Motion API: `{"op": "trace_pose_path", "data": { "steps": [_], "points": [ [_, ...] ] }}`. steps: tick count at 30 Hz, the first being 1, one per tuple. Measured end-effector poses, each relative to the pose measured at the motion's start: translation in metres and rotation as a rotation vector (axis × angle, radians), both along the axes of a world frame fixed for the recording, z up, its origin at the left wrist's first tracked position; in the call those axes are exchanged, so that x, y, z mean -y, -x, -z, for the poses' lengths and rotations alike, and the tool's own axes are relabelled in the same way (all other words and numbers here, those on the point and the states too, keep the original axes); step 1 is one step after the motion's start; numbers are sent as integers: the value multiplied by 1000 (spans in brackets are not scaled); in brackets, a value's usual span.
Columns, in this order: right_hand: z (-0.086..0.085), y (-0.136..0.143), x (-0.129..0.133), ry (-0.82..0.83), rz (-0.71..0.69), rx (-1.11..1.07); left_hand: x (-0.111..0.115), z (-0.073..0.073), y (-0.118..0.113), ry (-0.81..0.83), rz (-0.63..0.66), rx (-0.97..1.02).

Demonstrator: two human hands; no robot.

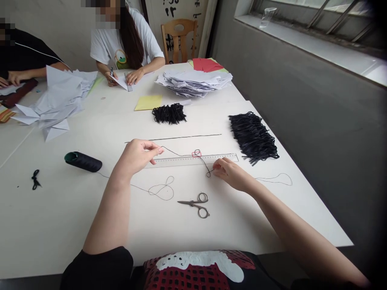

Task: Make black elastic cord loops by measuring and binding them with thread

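Observation:
A thin black cord [178, 154] runs loosely between my two hands, looping over a clear ruler [181, 160] on the white table. My left hand [140, 157] pinches one end of it above the ruler's left part. At the ruler's right part, my right hand [226, 169] has its fingers closed on the other end, beside a small loop. A straight length of black cord [187, 137] lies just beyond the ruler. Nearer to me are silver scissors [196, 203], their blades pointing left. Fine thread [161, 193] trails from a black spool [87, 162] beneath my left forearm.
Bundles of black cord loops [169, 113] [254, 137] lie ahead and at the right edge. Behind stand a paper stack [193, 82] and a yellow sheet [148, 102]. Folded papers [60, 94] cover the far left. Two people sit across; one holds a pen and a small ruler.

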State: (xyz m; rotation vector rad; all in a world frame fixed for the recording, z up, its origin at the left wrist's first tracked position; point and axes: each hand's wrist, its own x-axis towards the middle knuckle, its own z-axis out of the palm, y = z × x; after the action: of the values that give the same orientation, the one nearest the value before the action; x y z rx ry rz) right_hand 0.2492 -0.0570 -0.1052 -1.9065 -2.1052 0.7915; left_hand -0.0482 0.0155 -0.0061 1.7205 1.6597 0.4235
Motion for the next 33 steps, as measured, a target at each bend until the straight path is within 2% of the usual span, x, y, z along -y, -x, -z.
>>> {"op": "trace_pose_path", "data": {
  "steps": [5,8,9,11,13,15,18,20,25,27,30,31,32,33],
  "points": [
    [1,1,-5,57,-36,-31,-5,3,11,-46,-41,-169],
    [-13,6,-7,-18,-86,-15,-4,7,8,-232,-90,-306],
    [-21,9,-7,-70,-118,-22,-1,8,4,-316,-76,-285],
    [-39,17,-8,-189,-203,-71,8,10,-10,-411,27,-100],
    [-58,26,-8,-300,-287,-144,20,11,-27,-303,186,207],
    [-75,35,-7,-395,-352,-193,30,12,-43,-77,302,495],
    [-92,44,-8,-491,-392,-220,37,14,-53,187,347,786],
    [-95,47,-10,-544,-385,-229,35,14,-52,276,322,849],
    [-86,55,-18,-675,-322,-341,28,9,-42,307,286,783],
    [-76,61,-20,-665,-269,-460,26,7,-39,292,250,809],
    [-56,73,-21,-666,-118,-633,22,4,-35,236,149,867],
    [-48,78,-21,-673,-132,-635,20,3,-33,196,99,885],
    [-41,83,-21,-671,-215,-584,18,2,-30,144,43,904],
    [-34,89,-21,-647,-361,-474,16,1,-27,84,-17,924]
  ]
}}
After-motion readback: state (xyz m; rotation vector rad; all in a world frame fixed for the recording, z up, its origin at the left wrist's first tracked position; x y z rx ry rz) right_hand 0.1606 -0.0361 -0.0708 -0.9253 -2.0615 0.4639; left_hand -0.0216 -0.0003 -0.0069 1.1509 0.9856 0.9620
